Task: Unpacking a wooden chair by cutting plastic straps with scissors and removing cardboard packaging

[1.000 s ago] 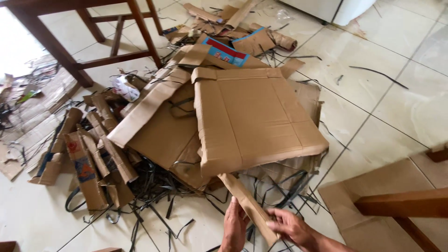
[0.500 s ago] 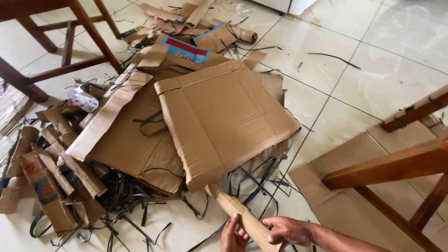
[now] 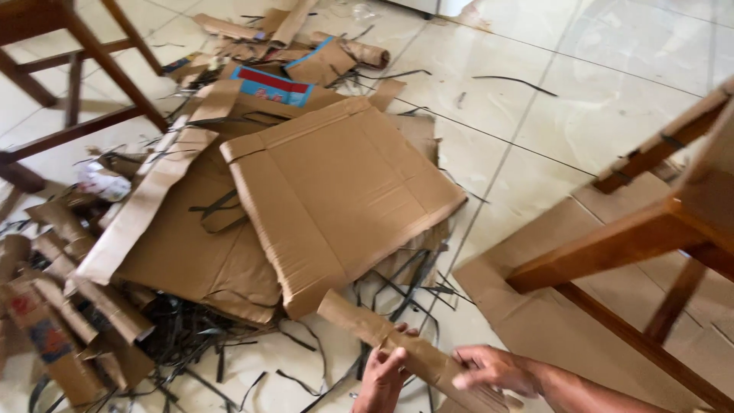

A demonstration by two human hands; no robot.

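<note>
A pale tiled floor (image 3: 581,115) with dark grout lines carries a heap of torn brown cardboard, seen from above at the bottom edge of the view, where a person's two hands grip a rolled strip of cardboard (image 3: 397,344). The left hand (image 3: 380,375) is wrapped around the strip near its middle, fingers closed; the right hand (image 3: 493,369) is closed on it just beside, nearer the lower end. The strip slants up and away to the left of the hands, its far end touching a large flattened cardboard sheet (image 3: 344,191) that tops the heap just beyond them. Black plastic strapping (image 3: 191,344) lies tangled on the floor to the left of the hands. Far beyond the sheet sits a flat red and blue printed package (image 3: 273,86). Wooden chair legs (image 3: 650,245) stand to the right of the hands, over another cardboard sheet (image 3: 535,321).
</note>
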